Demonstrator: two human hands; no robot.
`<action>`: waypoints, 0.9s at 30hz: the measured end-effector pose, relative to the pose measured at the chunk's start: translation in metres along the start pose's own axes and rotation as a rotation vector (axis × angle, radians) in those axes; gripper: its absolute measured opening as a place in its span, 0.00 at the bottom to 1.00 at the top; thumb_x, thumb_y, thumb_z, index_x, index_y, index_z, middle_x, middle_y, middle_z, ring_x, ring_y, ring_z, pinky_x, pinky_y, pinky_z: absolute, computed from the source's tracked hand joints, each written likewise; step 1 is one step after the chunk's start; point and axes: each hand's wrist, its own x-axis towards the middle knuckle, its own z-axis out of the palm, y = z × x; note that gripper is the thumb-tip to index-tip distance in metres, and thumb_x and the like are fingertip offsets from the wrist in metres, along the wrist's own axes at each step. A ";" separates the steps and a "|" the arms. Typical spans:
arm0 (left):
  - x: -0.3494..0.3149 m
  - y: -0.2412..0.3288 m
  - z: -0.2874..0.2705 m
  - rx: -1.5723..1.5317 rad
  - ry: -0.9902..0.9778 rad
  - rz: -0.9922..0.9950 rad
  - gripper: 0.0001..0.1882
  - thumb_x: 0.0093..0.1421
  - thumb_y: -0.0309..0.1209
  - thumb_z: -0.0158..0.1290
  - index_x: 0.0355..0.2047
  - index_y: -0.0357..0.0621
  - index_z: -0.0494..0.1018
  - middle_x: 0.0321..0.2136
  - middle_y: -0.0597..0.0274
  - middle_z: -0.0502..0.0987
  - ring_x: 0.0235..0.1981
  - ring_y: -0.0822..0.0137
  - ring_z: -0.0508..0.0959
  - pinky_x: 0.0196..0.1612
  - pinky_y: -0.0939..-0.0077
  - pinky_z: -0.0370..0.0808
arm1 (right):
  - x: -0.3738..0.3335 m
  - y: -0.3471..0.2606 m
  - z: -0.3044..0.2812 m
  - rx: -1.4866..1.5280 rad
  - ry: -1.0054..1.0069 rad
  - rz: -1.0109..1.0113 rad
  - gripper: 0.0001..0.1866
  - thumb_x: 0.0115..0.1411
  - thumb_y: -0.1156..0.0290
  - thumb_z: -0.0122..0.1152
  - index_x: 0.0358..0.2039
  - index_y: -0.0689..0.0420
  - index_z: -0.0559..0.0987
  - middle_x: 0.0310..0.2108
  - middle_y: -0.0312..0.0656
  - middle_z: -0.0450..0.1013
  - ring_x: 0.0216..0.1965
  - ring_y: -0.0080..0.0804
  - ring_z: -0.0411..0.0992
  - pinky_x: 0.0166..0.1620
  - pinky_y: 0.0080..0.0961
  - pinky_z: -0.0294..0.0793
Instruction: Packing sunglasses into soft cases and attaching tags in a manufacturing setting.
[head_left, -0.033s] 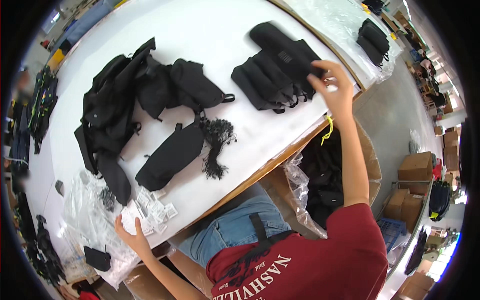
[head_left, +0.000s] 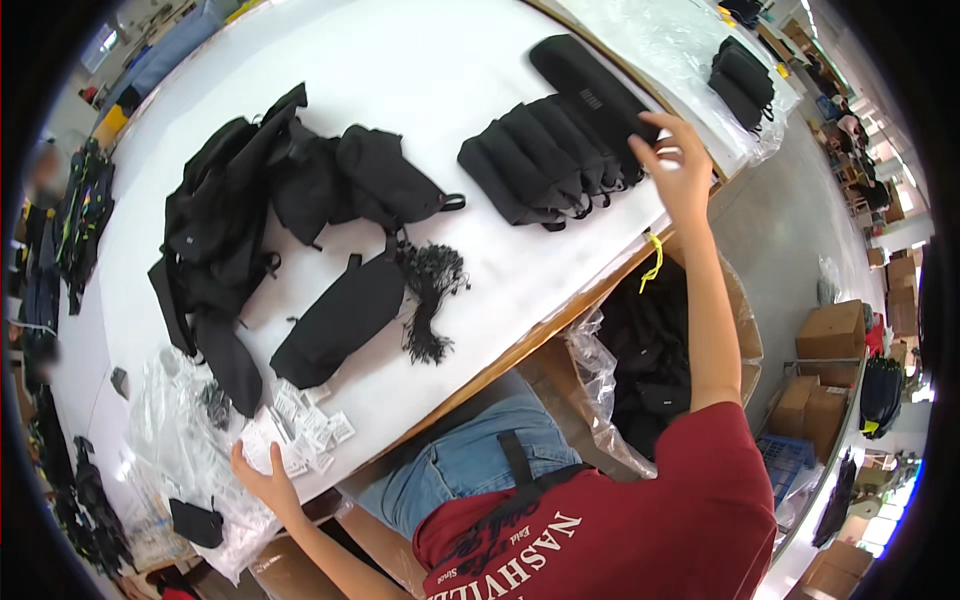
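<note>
My right hand (head_left: 682,168) reaches out over the white table (head_left: 420,70), fingers apart, at the right end of a row of black pouches (head_left: 555,150) laid overlapping; it touches or hovers just over the last one. My left hand (head_left: 262,478) is at the table's near left edge, gripping a small white packet (head_left: 256,440) from a scatter of white packets (head_left: 315,428). Between the hands lie a single long black pouch (head_left: 340,320) and a bundle of black cords (head_left: 432,290). A heap of black bags (head_left: 250,200) lies farther left.
A cardboard box lined with clear plastic (head_left: 650,350), holding black items, stands below the table edge at my right. Crumpled clear plastic bags (head_left: 165,420) lie by my left hand. A second table with plastic sheeting and black bags (head_left: 745,75) is beyond. Cardboard boxes (head_left: 830,330) stand on the floor.
</note>
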 end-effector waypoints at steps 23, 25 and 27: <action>-0.005 -0.019 0.015 0.490 0.085 -0.236 0.32 0.53 0.49 0.57 0.52 0.40 0.67 0.48 0.48 0.69 0.50 0.47 0.67 0.51 0.55 0.63 | 0.048 0.237 0.015 -0.165 -0.249 0.451 0.19 0.47 0.73 0.55 0.41 0.46 0.81 0.48 0.48 0.68 0.39 0.36 0.73 0.46 0.31 0.71; -0.005 -0.036 0.014 0.429 0.124 -0.194 0.30 0.52 0.45 0.59 0.50 0.38 0.67 0.46 0.48 0.70 0.49 0.47 0.67 0.51 0.56 0.63 | 0.044 0.229 0.022 -0.345 -0.160 0.292 0.18 0.47 0.73 0.55 0.41 0.46 0.81 0.49 0.49 0.67 0.42 0.37 0.72 0.49 0.32 0.70; -0.009 -0.056 0.013 0.396 0.168 -0.081 0.28 0.52 0.39 0.61 0.47 0.35 0.67 0.42 0.46 0.71 0.47 0.46 0.68 0.50 0.57 0.63 | 0.046 0.204 0.028 -0.361 -0.090 0.255 0.16 0.49 0.74 0.54 0.39 0.46 0.80 0.49 0.47 0.66 0.39 0.37 0.72 0.48 0.33 0.71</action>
